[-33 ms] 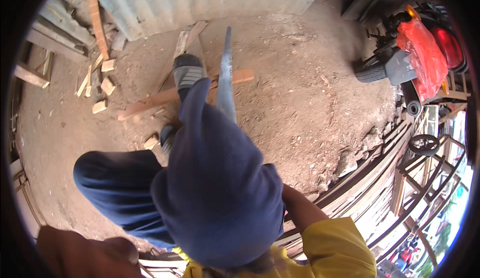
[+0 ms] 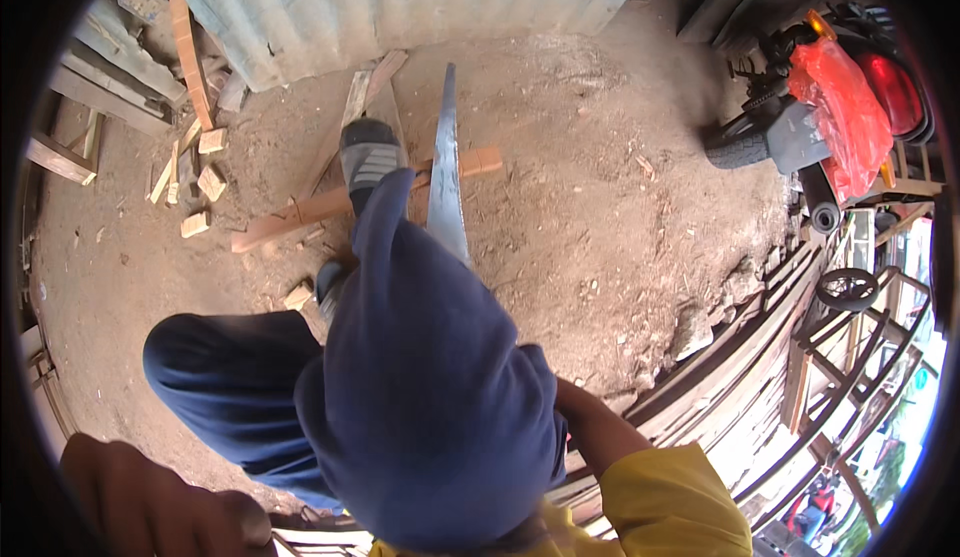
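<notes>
A handsaw's long steel blade (image 2: 446, 172) lies across a reddish-brown wooden plank (image 2: 300, 219) on the dirt floor. My sandalled right foot (image 2: 372, 155) is on the plank, just left of the blade. Its bent knee (image 2: 430, 407), in blue trousers, hides the saw's handle. Behind that knee goes my right forearm (image 2: 600, 425) from a yellow sleeve; the blade comes out on the far side, so my right hand appears closed on the handle, though its fingers are hidden. At the lower left is my left hand (image 2: 165, 507), fingers curled; anything inside the curl is hidden.
Small wood offcuts (image 2: 211, 183) are scattered at the left. Corrugated metal sheeting (image 2: 400, 7) closes off the far side. A motorcycle with a red plastic bag (image 2: 845, 117) stands at the far right. Stacked long boards (image 2: 700, 397) lie at the right.
The whole view has shifted slightly. My left hand is a little farther left, with its curled fingers clearer. Saw blade, foot and plank keep the same places relative to each other.
</notes>
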Demonstrator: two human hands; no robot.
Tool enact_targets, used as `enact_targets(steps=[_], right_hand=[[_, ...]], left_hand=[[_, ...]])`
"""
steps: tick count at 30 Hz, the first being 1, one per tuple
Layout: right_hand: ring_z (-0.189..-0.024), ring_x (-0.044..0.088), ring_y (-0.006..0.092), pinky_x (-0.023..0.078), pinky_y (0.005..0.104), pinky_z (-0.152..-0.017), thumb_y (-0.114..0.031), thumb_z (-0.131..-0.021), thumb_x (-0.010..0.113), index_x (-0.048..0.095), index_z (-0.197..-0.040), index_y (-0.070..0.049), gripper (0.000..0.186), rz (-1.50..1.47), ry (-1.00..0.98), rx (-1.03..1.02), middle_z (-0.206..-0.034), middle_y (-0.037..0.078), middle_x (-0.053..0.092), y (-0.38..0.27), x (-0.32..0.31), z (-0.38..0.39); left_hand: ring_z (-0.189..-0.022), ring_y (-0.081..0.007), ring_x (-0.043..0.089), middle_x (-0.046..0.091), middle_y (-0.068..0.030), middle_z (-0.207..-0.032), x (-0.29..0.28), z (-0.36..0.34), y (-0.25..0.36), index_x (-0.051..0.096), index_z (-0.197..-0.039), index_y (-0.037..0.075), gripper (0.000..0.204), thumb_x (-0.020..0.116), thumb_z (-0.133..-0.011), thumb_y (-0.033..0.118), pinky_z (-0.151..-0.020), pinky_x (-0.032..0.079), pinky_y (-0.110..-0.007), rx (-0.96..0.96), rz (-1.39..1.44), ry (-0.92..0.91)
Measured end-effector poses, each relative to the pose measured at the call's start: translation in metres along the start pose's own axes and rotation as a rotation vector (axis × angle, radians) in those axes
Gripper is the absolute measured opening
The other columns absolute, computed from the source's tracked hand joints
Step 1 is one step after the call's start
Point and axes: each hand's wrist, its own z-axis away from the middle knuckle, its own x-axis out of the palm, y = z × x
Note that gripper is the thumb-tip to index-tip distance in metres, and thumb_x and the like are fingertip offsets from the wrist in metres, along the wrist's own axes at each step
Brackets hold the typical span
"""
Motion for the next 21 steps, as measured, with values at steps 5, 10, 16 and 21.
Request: enact_targets(steps=[5, 10, 16, 21], right_hand=[[-0.083, 0.057, 0.0306, 0.045, 0.0383, -0.071, -0.011, -0.08, 0.064, 0.054, -0.1, -0.001, 0.025, -0.123, 0.263, 0.476, -0.094, 0.019, 0.056, 0.097, 0.091, 0.085], [-0.085, 0.056, 0.0309, 0.045, 0.039, -0.073, -0.01, -0.079, 0.064, 0.052, -0.103, -0.001, 0.029, -0.013, 0.591, 0.801, -0.096, 0.019, 0.055, 0.166, 0.107, 0.157], [-0.065, 0.054, 0.0189, 0.043, 0.0316, -0.061, -0.014, -0.084, 0.063, 0.052, -0.087, -0.001, 0.017, 0.156, 0.657, 0.838, -0.073, 0.01, 0.055, 0.151, 0.028, 0.16], [-0.06, 0.048, 0.0099, 0.038, 0.0282, -0.054, -0.023, -0.09, 0.059, 0.052, -0.079, -0.002, 0.024, -0.001, 0.765, 0.987, -0.061, 0.004, 0.049, 0.148, 0.019, 0.147]], left_hand=[[-0.032, -0.0096, 0.032, 0.035, 0.0018, -0.049, -0.085, -0.017, 0.004, 0.039, -0.069, 0.011, 0.034, 0.041, -0.097, 0.03, -0.03, 0.024, -0.024, -0.041, -0.572, 0.226], [-0.069, -0.0135, 0.053, 0.051, -0.0039, -0.071, -0.214, -0.064, -0.011, 0.055, -0.088, 0.003, 0.014, 0.054, -0.09, 0.017, -0.065, 0.042, -0.028, -0.399, -1.524, 0.486], [-0.112, -0.0349, 0.052, 0.049, -0.0167, -0.125, -0.351, -0.053, -0.107, 0.039, -0.13, 0.011, 0.07, 0.072, -0.073, 0.034, -0.09, 0.039, -0.055, -0.627, -2.367, 0.313], [-0.118, -0.0388, 0.048, 0.049, -0.0192, -0.129, -0.392, -0.07, -0.142, 0.037, -0.132, 0.01, 0.067, 0.068, -0.076, 0.03, -0.095, 0.035, -0.059, -0.695, -2.225, 0.177]])
